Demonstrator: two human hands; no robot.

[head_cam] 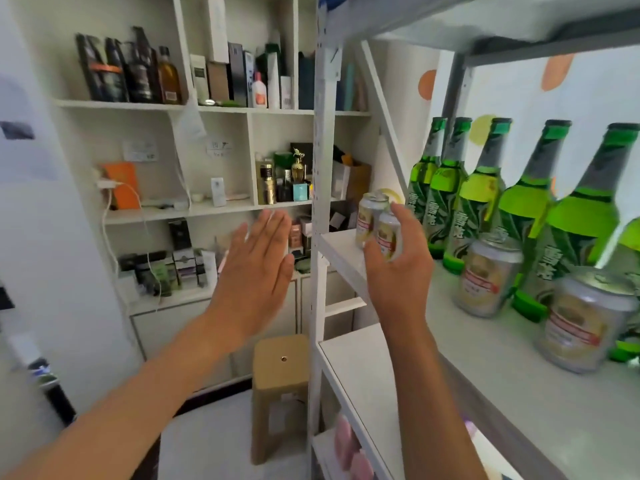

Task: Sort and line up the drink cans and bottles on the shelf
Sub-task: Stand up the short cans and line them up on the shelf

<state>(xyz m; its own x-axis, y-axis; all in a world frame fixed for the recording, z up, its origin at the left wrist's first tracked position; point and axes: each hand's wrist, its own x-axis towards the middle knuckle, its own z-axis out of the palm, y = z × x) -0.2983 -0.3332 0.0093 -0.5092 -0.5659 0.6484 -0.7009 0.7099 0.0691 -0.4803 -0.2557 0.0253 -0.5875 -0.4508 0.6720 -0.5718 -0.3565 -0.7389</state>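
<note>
A white metal shelf [491,362] runs along the right. Several green beer bottles [481,199] stand in a row at its back. In front of them stand two pale cans with red bands, one [486,275] further in and one [585,323] nearer. At the shelf's far left end my right hand [398,261] is shut on a similar small can [388,233], and a second small can [367,216] stands right beside it, touching. My left hand [256,271] hovers flat, holding nothing, in the air left of the shelf post.
The shelf's white upright post [320,202] stands between my hands. Behind it a white wall unit [214,209] holds boxes and bottles. A tan plastic stool [278,393] stands on the floor below. A lower shelf board [360,375] juts out under my right forearm.
</note>
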